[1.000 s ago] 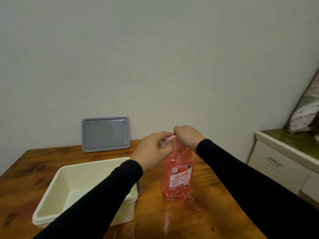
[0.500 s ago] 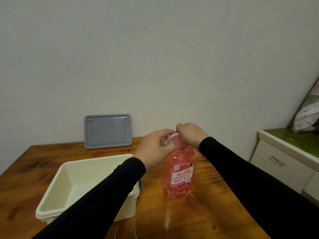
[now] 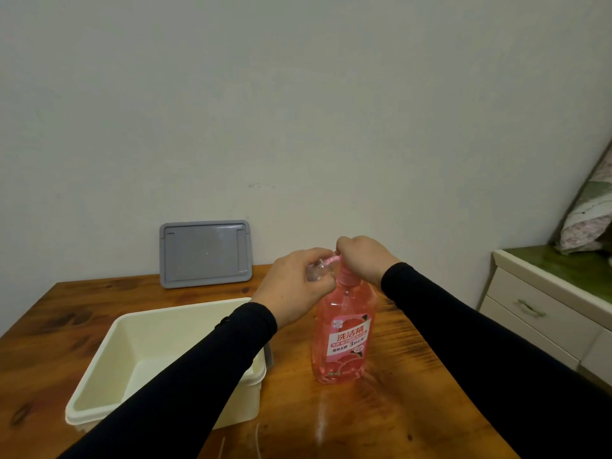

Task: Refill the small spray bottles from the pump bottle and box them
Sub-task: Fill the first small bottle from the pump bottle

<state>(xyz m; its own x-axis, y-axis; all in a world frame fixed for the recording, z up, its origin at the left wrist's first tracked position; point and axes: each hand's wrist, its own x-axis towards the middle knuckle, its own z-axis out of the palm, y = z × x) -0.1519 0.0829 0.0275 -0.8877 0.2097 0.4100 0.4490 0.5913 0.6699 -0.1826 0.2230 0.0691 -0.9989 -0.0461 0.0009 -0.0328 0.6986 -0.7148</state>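
Hands meet over the pump bottle [image 3: 342,339], which stands upright on the wooden table [image 3: 397,409] just right of the frame's centre. Your right hand [image 3: 362,258] sits on top of its pink pump head, fingers curled down over it. Your left hand [image 3: 294,286] is wrapped round a small clear spray bottle [image 3: 84,269], holding it tilted so its mouth meets the pump's pink spout [image 3: 331,260]; only a sliver of that bottle shows between your fingers. How full it is cannot be told. Left of the pump bottle, partly under your left sleeve, lies the cream box [image 3: 139,352], open at the top. Its grey lid [image 3: 205,253] leans upright against the wall at the table's far edge, left of centre. At the right edge of the frame stands a white drawer unit [image 3: 536,313] with a green top.
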